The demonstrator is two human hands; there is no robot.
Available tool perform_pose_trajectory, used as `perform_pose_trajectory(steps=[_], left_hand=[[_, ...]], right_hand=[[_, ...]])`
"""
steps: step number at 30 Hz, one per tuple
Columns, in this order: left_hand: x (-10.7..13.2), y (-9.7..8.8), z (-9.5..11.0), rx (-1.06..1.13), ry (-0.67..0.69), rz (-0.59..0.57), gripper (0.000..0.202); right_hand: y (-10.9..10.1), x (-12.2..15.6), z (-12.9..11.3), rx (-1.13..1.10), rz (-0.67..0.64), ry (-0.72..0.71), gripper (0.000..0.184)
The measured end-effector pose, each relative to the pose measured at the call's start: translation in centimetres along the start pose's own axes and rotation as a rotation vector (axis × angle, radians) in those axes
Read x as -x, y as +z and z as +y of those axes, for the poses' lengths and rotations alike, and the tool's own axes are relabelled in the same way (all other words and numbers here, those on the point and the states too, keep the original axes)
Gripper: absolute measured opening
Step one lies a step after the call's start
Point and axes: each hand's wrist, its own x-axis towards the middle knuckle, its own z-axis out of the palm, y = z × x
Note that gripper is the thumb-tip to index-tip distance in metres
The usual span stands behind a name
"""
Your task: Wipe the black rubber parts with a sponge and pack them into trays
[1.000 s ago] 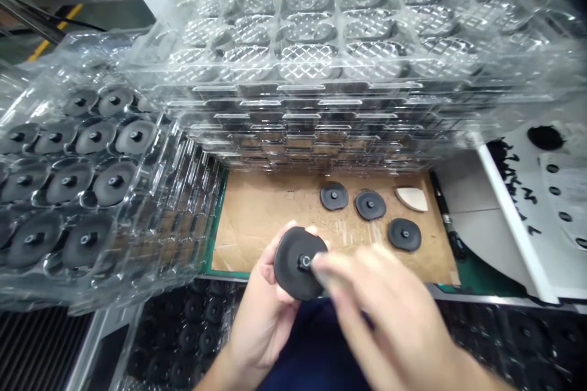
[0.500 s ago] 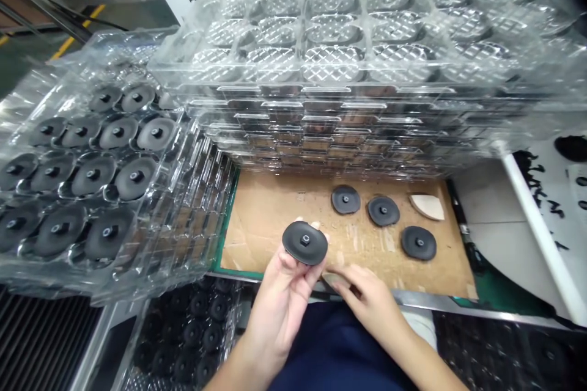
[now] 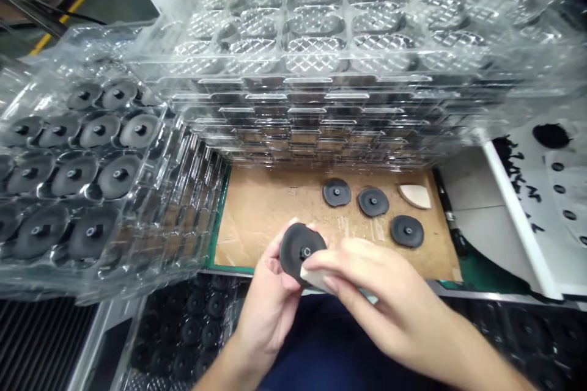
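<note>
My left hand (image 3: 270, 293) grips a black oval disc (image 3: 293, 244) by its edge, its face with a small central post turned up. Against that face, near the post, my right hand (image 3: 376, 293) presses a pale beige pad (image 3: 316, 278), pinched between thumb and fingers; part of it is hidden by them. Beyond my hands, on a brown cardboard sheet (image 3: 266, 208), lie three similar discs: one at the left (image 3: 337, 192), one in the middle (image 3: 373, 201) and one nearer me (image 3: 407, 231). A cream wedge-shaped pad (image 3: 416, 196) rests to their right.
Stacked clear plastic trays (image 3: 316, 82) rise behind the cardboard. Another tray stack (image 3: 156, 195) at the left holds several black discs. A white-edged panel (image 3: 523, 220) borders the right side, and more filled trays (image 3: 188, 330) sit below the bench edge.
My right hand has come up from the bench edge with the pale pad and now meets the disc. The disc has tilted in my left hand. The whole view has shifted slightly.
</note>
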Motion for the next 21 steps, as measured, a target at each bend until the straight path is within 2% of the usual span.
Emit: perform_pose_trajectory(steps=[1, 4, 5, 9, 11, 13, 15, 17, 19, 21], left_hand=[[0.0, 0.2, 0.0, 0.008, -0.01, -0.006, 0.053], [0.0, 0.5, 0.2, 0.037, -0.018, -0.033, 0.055], [0.0, 0.6, 0.4, 0.048, -0.01, -0.042, 0.056], [0.0, 0.4, 1.2, 0.102, 0.015, -0.036, 0.051], [-0.2, 0.4, 1.3, 0.114, 0.022, -0.033, 0.048], [-0.4, 0.5, 1.2, 0.102, 0.018, -0.051, 0.049], [-0.4, 0.6, 0.8, 0.082, 0.011, -0.057, 0.052], [-0.4, 0.6, 0.5, 0.052, 0.006, -0.031, 0.053], [-0.5, 0.4, 0.2, 0.022, 0.002, 0.002, 0.056], [-0.7, -0.1, 0.1, 0.016, 0.016, 0.034, 0.061]], right_hand=[[0.1, -0.2, -0.1, 0.015, 0.014, -0.011, 0.021], [0.3, 0.2, 0.1, 0.014, 0.163, -0.075, 0.022], [0.3, 0.7, 0.3, -0.022, 0.167, -0.061, 0.022], [0.3, 3.9, 2.9, -0.098, 0.051, 0.185, 0.019], [0.1, 5.2, 4.0, -0.052, 0.124, 0.307, 0.017], [-0.2, 5.5, 3.9, -0.012, 0.242, 0.368, 0.016], [-0.6, 4.7, 2.7, 0.01, 0.332, 0.342, 0.017], [-0.9, 3.0, 1.2, 0.018, 0.322, 0.2, 0.02], [-0.9, 1.5, 0.8, -0.005, 0.232, 0.033, 0.02], [-0.5, 1.1, 1.9, -0.071, 0.116, 0.027, 0.02]])
